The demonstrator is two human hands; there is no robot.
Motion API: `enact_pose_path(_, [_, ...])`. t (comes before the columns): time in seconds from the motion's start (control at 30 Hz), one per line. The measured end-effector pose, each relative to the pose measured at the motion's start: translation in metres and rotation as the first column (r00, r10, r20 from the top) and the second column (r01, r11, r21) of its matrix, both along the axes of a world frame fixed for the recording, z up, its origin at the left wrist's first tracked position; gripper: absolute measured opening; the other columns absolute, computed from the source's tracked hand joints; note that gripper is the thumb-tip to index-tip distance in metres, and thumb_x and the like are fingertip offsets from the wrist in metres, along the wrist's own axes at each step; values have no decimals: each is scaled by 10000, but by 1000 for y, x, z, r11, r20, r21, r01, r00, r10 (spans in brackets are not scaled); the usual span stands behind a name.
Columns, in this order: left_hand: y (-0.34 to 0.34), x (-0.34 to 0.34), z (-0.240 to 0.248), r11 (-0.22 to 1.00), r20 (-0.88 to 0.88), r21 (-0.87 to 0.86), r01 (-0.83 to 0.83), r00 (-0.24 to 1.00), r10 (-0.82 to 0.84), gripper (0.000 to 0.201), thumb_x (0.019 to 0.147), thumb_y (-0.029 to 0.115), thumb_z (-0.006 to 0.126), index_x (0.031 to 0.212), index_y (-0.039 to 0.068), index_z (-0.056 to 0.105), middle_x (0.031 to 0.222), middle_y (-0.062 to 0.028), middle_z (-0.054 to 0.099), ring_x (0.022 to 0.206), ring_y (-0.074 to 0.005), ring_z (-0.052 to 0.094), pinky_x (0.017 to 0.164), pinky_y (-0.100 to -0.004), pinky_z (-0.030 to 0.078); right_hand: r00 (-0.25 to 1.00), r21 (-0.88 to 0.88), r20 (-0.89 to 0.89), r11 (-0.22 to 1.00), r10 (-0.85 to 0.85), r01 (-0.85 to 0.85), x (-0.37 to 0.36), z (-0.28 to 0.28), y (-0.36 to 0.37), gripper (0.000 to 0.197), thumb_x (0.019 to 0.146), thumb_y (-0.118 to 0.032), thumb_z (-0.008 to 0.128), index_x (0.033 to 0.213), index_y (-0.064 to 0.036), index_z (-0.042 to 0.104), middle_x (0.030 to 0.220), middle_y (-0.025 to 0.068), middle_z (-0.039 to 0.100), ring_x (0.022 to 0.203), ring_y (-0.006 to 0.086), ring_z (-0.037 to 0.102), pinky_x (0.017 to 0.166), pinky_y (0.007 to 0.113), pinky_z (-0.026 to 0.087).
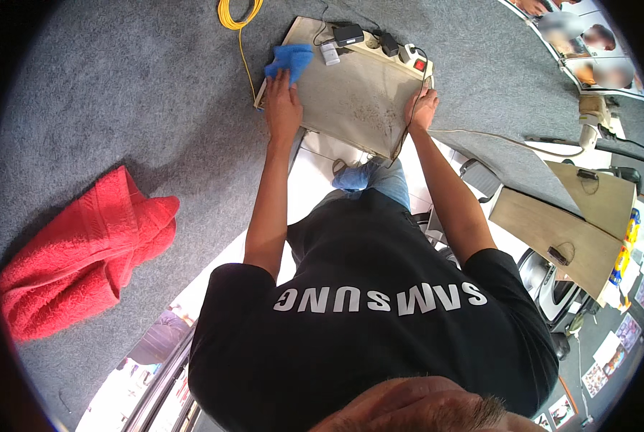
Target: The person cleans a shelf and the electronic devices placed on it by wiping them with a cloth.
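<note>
Ahead of me is a beige board (350, 93) with dark scuffs and specks on its surface. My left hand (284, 111) is at its left side, fingers laid over a crumpled blue cloth (293, 59) and holding it against the board. With fingers curled around the edge, my right hand (422, 109) grips the board's right side near a dark cable. Along the far edge lies a white power strip (415, 63) with a red switch. A black adapter (348, 34), a black plug (389, 45) and a small white plug (330, 53) sit there too.
A red towel (91, 252) lies bunched on the grey carpet-like surface (156, 86) at left. A coiled yellow cable (239, 14) trails down to the board's left corner. Wooden cabinet doors (559, 237) and a white pipe fitting (590, 126) are at right.
</note>
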State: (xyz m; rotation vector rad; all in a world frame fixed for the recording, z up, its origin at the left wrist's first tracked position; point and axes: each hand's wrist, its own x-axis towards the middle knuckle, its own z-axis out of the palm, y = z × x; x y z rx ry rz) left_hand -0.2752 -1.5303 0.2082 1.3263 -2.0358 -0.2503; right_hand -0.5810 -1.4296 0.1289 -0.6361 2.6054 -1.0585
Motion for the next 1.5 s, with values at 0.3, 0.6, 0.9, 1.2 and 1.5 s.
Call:
enact_pose_path(0.3, [54, -15, -24, 974, 83, 196, 112, 988, -130, 405, 997, 130, 523, 1389, 37, 555, 1498, -186, 481, 1397, -398, 428, 1156, -457, 357, 998, -7, -21, 999, -52, 52, 0, 0, 0, 489, 1047, -487, 372, 1138, -25, 506, 1185, 279, 534, 1062, 492, 585, 877, 583, 472])
enact_pose_path(0.6, [91, -24, -7, 978, 171, 180, 104, 976, -136, 390, 1022, 148, 495, 1395, 47, 553, 1478, -157, 512, 1357, -390, 483, 1085, -444, 437, 997, -2, -7, 997, -82, 82, -4, 3, 0, 482, 1038, -505, 387, 1126, -52, 523, 1166, 245, 543, 1077, 468, 583, 867, 581, 481])
enact_pose_path(0.9, [109, -19, 13, 957, 132, 210, 198, 965, -229, 350, 1004, 149, 526, 1331, 42, 590, 1344, -202, 611, 1239, -402, 583, 1009, -452, 490, 996, 9, 20, 996, -85, 85, 0, 0, -2, 488, 1036, -514, 388, 1118, -52, 522, 1181, 251, 542, 1083, 481, 582, 883, 579, 479])
enact_pose_path(1.2, [118, -16, 54, 774, -432, 547, 317, 900, -63, 304, 1039, 255, 547, 1165, -6, 640, 971, -190, 704, 857, -263, 672, 772, -374, 505, 994, 5, 41, 995, -97, 97, -2, 3, -3, 478, 1035, -498, 392, 1119, -47, 527, 1196, 257, 556, 1077, 486, 589, 885, 585, 478])
enact_pose_path(1.5, [133, -19, 88, 684, -492, 597, 420, 865, -102, 344, 1031, 291, 568, 1153, -20, 648, 962, -149, 713, 861, -189, 644, 788, -325, 501, 993, 0, 82, 996, -89, 89, 3, 18, 3, 502, 1040, -488, 379, 1148, -20, 524, 1212, 273, 552, 1123, 497, 561, 927, 570, 469])
